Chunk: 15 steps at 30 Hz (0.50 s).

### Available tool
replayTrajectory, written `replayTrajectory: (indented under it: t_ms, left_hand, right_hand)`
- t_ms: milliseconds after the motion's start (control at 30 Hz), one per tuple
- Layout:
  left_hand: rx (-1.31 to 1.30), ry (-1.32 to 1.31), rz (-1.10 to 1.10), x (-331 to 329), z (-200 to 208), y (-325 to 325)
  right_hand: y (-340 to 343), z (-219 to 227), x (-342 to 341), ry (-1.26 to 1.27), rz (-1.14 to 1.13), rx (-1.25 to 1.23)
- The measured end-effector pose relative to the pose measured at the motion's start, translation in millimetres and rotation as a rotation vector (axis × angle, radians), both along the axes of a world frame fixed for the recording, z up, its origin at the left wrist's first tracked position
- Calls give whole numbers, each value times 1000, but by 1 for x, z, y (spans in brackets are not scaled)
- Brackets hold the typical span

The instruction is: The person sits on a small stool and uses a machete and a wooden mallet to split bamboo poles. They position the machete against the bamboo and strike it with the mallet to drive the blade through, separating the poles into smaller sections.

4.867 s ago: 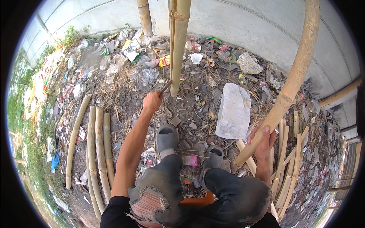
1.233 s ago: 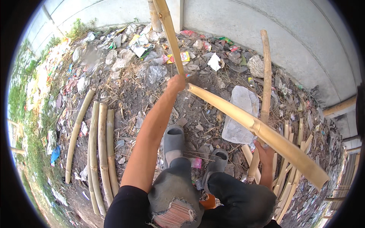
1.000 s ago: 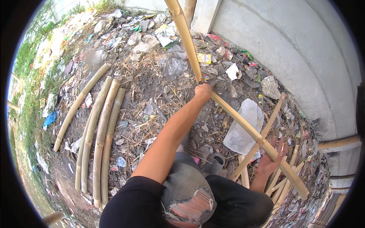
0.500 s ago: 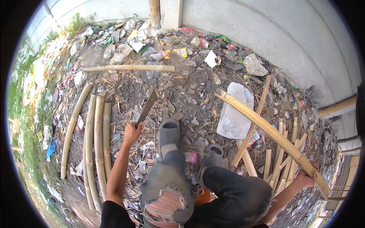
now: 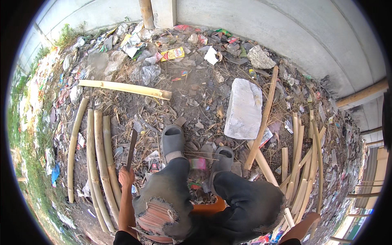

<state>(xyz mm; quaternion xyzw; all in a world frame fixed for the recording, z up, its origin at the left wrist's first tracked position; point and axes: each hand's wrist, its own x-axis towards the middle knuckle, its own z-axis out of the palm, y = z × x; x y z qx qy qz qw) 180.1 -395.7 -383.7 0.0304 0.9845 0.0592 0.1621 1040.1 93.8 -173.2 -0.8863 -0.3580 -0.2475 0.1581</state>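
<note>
My left hand is closed round the handle of a machete, whose dark blade points away from me beside my left shoe. At the lower right, my right hand is at the near end of a long split bamboo strip. It seems to grip the strip, though its fingers are mostly hidden. That strip lies along a pile of pale split bamboo pieces. Several uncut bamboo poles lie side by side on my left. Farther off, another split bamboo piece rests crosswise, pale face showing.
A white stone block sits ahead to the right, with a bamboo stick along its side. Rubble and plastic litter cover the ground. A grey concrete wall closes the far side. I sit low over an orange thing.
The strip in my right hand has swung down to the right, off the white block and onto the pile. The far bamboo piece now shows its pale face. The machete is more upright.
</note>
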Motion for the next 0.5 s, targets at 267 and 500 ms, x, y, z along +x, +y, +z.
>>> replayTrajectory:
  t_ms: [267,500]
  left_hand:
    - [573,317,-191,-78,13,96]
    - [939,-121,342,-259,-34,209]
  right_hand:
    - [-47,-116,-66,390,115,-157]
    - [-25,-155,-145,611,293,-141]
